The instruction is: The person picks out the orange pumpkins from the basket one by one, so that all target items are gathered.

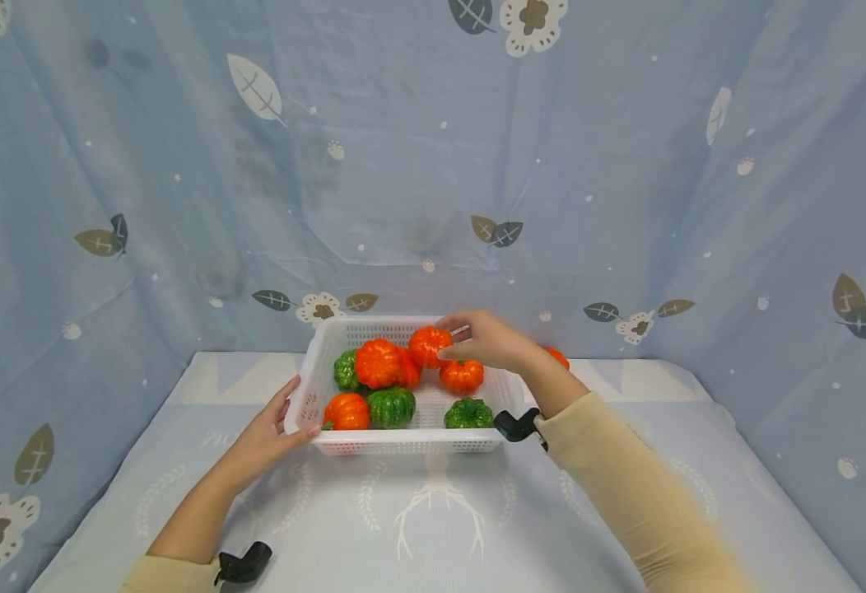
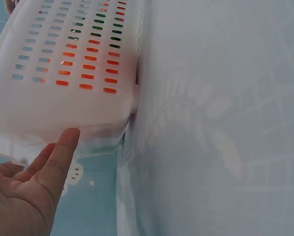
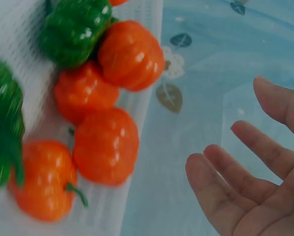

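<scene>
A white plastic basket [image 1: 403, 436] with slotted walls holds several ribbed, glossy pumpkins. Among the orange ones, one pumpkin [image 1: 430, 346] sits high at the back and another [image 1: 463, 376] lies right of it. A green pumpkin [image 1: 392, 408] lies near the front, with a second green pumpkin [image 1: 468, 413] at the front right. My left hand [image 1: 266, 441] touches the basket's left end, its thumb at the front corner; in the left wrist view, straight fingers rest against the outer wall. Over the back right of the basket, my right hand [image 3: 255, 182] has its fingers spread, holding nothing.
Partly hidden behind the right forearm, another orange pumpkin [image 1: 557, 357] lies outside the basket on the right. A pale patterned cloth [image 1: 433, 527] covers the table. Blue printed fabric [image 1: 403, 165] hangs behind and at both sides.
</scene>
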A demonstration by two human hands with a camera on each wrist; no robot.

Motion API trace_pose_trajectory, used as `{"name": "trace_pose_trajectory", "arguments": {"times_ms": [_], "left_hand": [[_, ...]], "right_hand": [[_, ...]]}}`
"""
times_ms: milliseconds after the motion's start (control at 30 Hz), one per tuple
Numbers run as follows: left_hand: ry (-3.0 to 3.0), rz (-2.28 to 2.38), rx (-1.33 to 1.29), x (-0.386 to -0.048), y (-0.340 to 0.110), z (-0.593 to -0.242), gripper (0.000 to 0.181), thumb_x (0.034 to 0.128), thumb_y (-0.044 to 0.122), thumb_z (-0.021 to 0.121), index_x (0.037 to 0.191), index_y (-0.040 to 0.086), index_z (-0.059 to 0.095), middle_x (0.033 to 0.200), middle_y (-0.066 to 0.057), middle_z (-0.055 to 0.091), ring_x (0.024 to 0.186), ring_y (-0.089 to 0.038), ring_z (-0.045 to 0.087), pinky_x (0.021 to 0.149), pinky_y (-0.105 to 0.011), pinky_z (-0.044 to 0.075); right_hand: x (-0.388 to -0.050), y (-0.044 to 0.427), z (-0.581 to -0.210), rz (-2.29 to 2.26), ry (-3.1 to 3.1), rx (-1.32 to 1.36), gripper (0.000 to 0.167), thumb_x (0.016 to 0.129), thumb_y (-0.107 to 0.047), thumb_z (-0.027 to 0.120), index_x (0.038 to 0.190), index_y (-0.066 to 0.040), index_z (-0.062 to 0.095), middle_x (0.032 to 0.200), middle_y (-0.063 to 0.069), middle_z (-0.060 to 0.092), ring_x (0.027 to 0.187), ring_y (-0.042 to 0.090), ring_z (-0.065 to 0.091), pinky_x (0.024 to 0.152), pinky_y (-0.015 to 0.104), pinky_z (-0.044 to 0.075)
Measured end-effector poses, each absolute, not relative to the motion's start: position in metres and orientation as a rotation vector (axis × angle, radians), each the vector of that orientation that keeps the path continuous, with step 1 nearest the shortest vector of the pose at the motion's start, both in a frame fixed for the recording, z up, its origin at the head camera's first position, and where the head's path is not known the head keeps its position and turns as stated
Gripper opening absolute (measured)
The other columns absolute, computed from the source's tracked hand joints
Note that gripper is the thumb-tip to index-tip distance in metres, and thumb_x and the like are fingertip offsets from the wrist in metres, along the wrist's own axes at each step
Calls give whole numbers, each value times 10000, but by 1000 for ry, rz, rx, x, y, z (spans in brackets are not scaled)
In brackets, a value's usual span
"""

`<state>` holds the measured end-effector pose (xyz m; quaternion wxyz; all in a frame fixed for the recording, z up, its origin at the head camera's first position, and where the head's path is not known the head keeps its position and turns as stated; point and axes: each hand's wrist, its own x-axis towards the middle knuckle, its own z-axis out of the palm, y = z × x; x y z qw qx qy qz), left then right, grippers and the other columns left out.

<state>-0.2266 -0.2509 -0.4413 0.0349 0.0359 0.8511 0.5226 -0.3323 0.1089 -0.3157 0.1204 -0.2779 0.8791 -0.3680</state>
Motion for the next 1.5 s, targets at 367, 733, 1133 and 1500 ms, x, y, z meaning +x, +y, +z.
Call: {"name": "trace_pose_trajectory", "arguments": {"times_ms": [367,733,1133,1500], "left_hand": [[2621,1608,123,-225,-253,-443,1032,904,307,751,1624,158,27,1587,-269,265,1410,-463,352,1031,-576,427],[2616,1618,133,-227,-253,-443,1026,901,319,751,1625,163,41,1580,-267,285,1402,-460,366,1024,-564,439],[2591,1637,130,-225,-253,-442,1027,902,285,754,1625,163,35,1592,-272,252,1404,-464,360,1029,-570,431],[2592,1638,126,-227,-254,-442,1021,899,302,754,1625,166,48,1601,-265,242,1414,-465,344,1032,-567,429]], "right_hand": [[-356,52,-338,-1082,2495,-762,523,899,-236,771,1376,-116,596,1381,133,587,1226,278,573,990,384,502],[-371,27,-357,-1153,2471,-645,532,910,-198,748,1398,-81,572,1410,142,558,1300,312,513,1051,416,450],[-378,9,-367,-1185,2414,-574,497,924,-131,730,1393,-76,575,1422,181,539,1210,332,585,986,403,510],[-379,5,-366,-1217,2396,-548,417,895,-63,750,1298,-63,646,1332,190,595,1140,310,612,909,374,550]]}}
